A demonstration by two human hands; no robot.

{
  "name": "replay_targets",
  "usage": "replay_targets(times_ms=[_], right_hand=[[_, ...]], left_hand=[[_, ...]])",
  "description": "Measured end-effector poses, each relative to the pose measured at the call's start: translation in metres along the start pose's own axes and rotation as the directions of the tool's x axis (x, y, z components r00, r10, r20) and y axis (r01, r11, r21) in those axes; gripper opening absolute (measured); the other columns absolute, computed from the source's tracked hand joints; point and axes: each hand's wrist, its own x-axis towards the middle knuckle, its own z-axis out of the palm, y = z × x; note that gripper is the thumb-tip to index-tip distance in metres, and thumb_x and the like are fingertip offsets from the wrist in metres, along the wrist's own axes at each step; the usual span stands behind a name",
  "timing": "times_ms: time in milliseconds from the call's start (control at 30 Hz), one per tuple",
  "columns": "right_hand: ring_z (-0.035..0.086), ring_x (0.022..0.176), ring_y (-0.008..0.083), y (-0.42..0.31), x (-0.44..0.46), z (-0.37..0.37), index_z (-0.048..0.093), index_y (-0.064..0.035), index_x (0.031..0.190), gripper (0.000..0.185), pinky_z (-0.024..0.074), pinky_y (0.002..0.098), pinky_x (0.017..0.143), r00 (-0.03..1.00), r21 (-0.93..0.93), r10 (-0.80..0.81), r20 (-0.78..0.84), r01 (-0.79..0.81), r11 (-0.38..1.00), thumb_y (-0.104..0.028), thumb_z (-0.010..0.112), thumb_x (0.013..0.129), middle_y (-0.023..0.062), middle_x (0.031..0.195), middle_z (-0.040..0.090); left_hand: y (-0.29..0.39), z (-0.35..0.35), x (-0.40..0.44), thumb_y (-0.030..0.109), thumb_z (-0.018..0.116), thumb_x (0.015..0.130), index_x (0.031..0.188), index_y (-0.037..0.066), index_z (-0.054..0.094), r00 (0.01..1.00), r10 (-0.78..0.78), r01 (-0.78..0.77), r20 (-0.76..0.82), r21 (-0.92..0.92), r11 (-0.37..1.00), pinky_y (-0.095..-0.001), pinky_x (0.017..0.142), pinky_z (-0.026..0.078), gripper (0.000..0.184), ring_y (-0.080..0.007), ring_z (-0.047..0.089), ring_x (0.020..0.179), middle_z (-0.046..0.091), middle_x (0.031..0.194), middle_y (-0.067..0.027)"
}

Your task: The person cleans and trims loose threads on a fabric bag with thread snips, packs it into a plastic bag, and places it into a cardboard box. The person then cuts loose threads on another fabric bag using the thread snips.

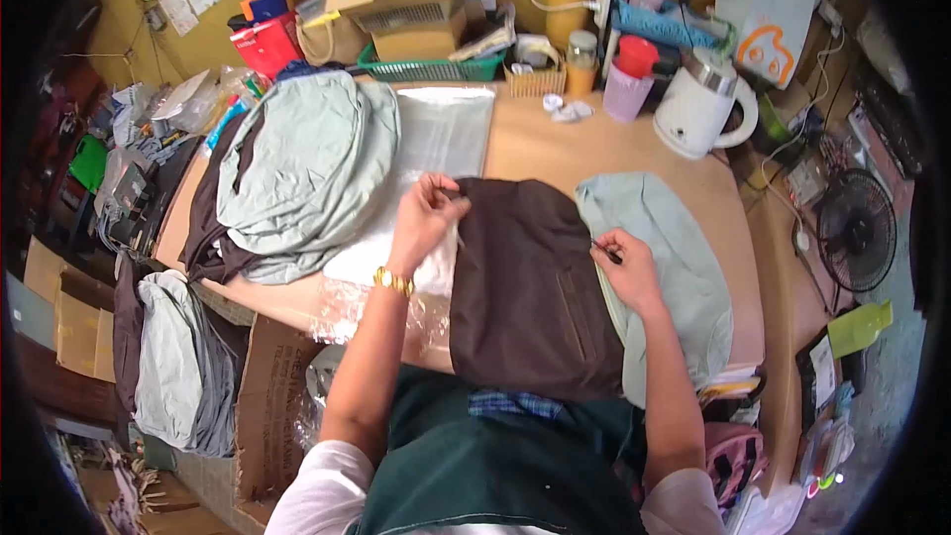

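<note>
A dark brown fabric bag [520, 277] lies flat before me, with a long slit or zip on its right half. My left hand [428, 223] is closed, fingertips pinched at the bag's upper left corner. On the bag's right edge, my right hand [629, 272] is closed around a small dark object [615, 258], too small and covered to name. A pale grey-green fabric piece [669, 267] spreads out to the right, partly beneath my right wrist. Whether it is joined to the brown bag, I cannot tell.
Grey-green and brown bags [302, 168] are piled at left, beside clear plastic sleeves [446, 129]. A white kettle [698, 104], purple cup [626, 91] and green basket [436, 67] line the back. A fan [854, 228] stands right; a cardboard box [272, 416] is below left.
</note>
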Motion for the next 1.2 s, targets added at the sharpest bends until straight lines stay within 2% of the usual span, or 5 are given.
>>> replay_targets(times_ms=[200, 333, 767, 967, 1200], right_hand=[[0.059, 0.083, 0.0083, -0.111, 0.019, -0.006, 0.058, -0.0033, 0.115, 0.026, 0.0467, 0.0253, 0.068, 0.912, 0.632, -0.299, -0.283, 0.411, 0.657, -0.014, 0.065, 0.092, 0.0015, 0.101, 0.066], [0.055, 0.076, 0.0044, -0.117, 0.033, 0.002, 0.061, -0.0021, 0.117, 0.030, 0.0440, 0.0215, 0.067, 0.914, 0.874, -0.306, 0.268, -0.097, 0.477, -0.014, 0.069, 0.090, -0.0011, 0.096, 0.064], [0.048, 0.066, 0.0069, -0.141, -0.002, 0.029, 0.054, -0.0007, 0.082, 0.015, 0.0414, 0.0224, 0.062, 0.917, 0.454, -0.304, -0.259, 0.393, 0.800, 0.001, 0.068, 0.084, 0.0002, 0.073, 0.057], [0.050, 0.062, 0.0130, -0.142, -0.011, 0.025, 0.054, -0.0003, 0.080, 0.019, 0.0420, 0.0266, 0.059, 0.870, 0.314, -0.360, -0.336, 0.464, 0.828, 0.006, 0.071, 0.078, 0.0052, 0.073, 0.055], [0.056, 0.065, 0.0181, -0.144, -0.020, 0.024, 0.058, -0.0008, 0.085, 0.019, 0.0441, 0.0298, 0.059, 0.858, 0.225, -0.429, -0.282, 0.494, 0.840, 0.005, 0.073, 0.076, 0.0074, 0.077, 0.057]], left_hand=[[0.061, 0.031, -0.060, -0.014, 0.060, 0.078, 0.144, 0.006, 0.029, 0.962, 0.227, -0.129, 0.155, -0.475, 0.870, -0.0225, 0.080, 0.046, 0.075, -0.0094, 0.054, 0.091, 0.052, 0.091, -0.0008], [0.064, 0.020, -0.075, -0.008, 0.063, 0.080, 0.141, 0.004, 0.039, 0.981, 0.154, -0.077, 0.116, -0.493, 0.866, -0.0211, 0.082, 0.046, 0.066, -0.0085, 0.052, 0.094, 0.051, 0.100, -0.0008], [0.053, -0.002, -0.073, 0.022, 0.064, 0.094, 0.100, 0.006, 0.071, 0.986, -0.102, -0.011, -0.131, -0.665, 0.747, -0.0189, 0.047, 0.023, 0.018, 0.0002, 0.031, 0.053, 0.049, 0.067, 0.0105], [0.076, -0.035, -0.083, 0.025, 0.069, 0.090, 0.119, -0.002, 0.065, 0.973, 0.034, -0.055, 0.229, 0.086, 0.995, -0.0180, 0.049, 0.026, 0.041, 0.0000, 0.035, 0.056, 0.047, 0.066, 0.0102], [0.081, -0.003, -0.079, 0.018, 0.066, 0.093, 0.097, -0.003, 0.068, 0.979, -0.081, 0.144, 0.187, -0.350, 0.926, -0.0199, 0.061, 0.054, 0.021, -0.0095, 0.066, 0.071, 0.070, 0.087, -0.0067]])
